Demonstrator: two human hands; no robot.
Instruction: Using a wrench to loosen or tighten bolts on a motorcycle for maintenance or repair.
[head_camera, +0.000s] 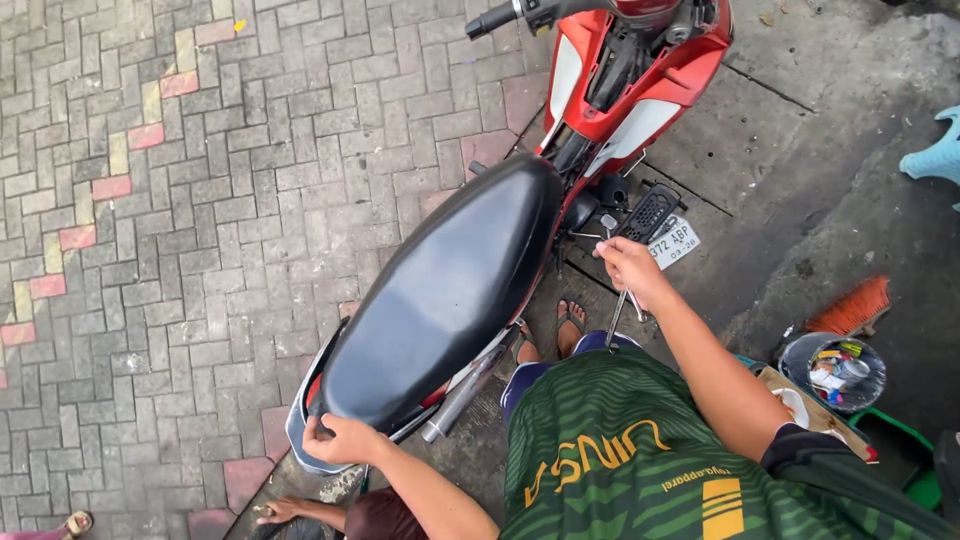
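Left hand (343, 440) is gripping the rear of the long black padded motorcycle seat (440, 290) to steady it, right hand (630, 268) is closing around 1 thin metal wrench (613, 318) near the engine.

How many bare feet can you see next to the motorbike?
2 feet, both in sandals: one foot beside the motorbike's right side, another foot just left of it, partly hidden under the seat edge. More may be hidden.

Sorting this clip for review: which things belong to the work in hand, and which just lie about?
In use: red motorcycle; its black seat, gripped by left hand; metal wrench in right hand.
Lying about: orange brush; round container of bits; licence plate.
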